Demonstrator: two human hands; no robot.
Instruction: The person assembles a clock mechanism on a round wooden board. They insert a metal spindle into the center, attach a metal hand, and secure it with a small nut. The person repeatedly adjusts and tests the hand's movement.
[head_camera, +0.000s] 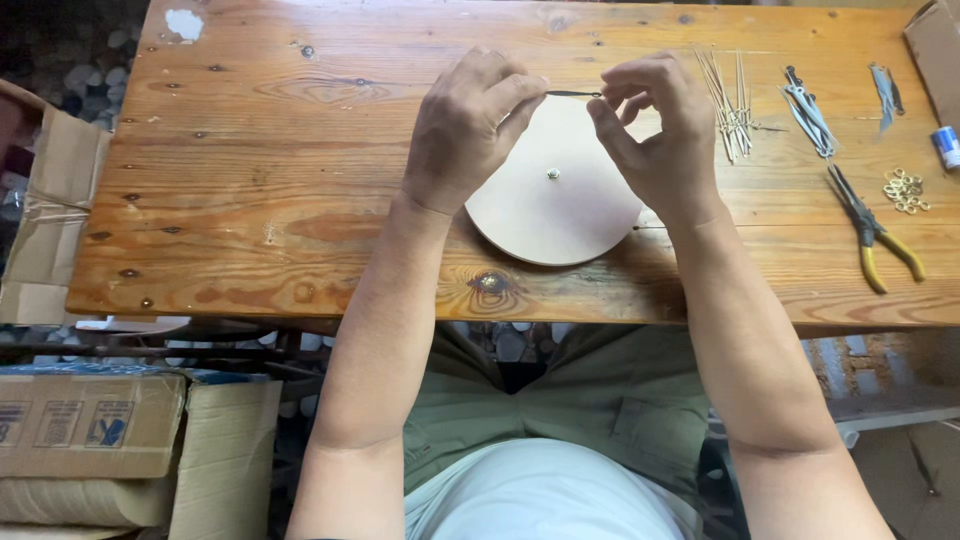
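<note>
A thin dark metal strip (574, 94) is pinched at one end by the thumb and forefinger of the left hand (470, 130) and at the other by the fingertips of the right hand (655, 125); both grips are closed on it. The strip is held just above the far edge of a round wooden disc (545, 215) with a small brass centre pin (552, 173). Right of the disc lie a bundle of thin rods (730, 100), yellow-handled pliers (872, 235) and small brass rings (905, 190), all on the wooden table (270, 170).
</note>
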